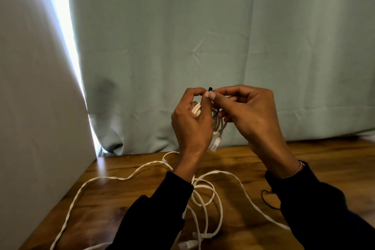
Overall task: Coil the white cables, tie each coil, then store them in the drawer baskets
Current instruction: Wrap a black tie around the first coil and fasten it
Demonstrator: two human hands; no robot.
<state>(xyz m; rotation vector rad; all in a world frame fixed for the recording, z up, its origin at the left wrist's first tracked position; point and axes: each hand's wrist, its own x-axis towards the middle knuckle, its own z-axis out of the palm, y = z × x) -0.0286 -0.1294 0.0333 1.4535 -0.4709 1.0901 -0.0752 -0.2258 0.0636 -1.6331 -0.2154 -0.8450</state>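
Holding the coiled white cable (217,122) up above the wooden table (324,160), I have my left hand (190,122) curled round its left side while that hand's thumb and forefinger pinch the black tie (211,89) at the top. My right hand (251,111) pinches the same tie from the other side, fingertips almost meeting. The tie's knot sits directly between both hands, above the coil, and a strand of it runs down to the coil's right edge. The coil hangs roughly upright, its clear plug (215,145) dangling below. Tightening, I judge, means pulling the ends apart sideways. Loose white cables (207,199) sprawl on the table beneath my wrists, not yet coiled.
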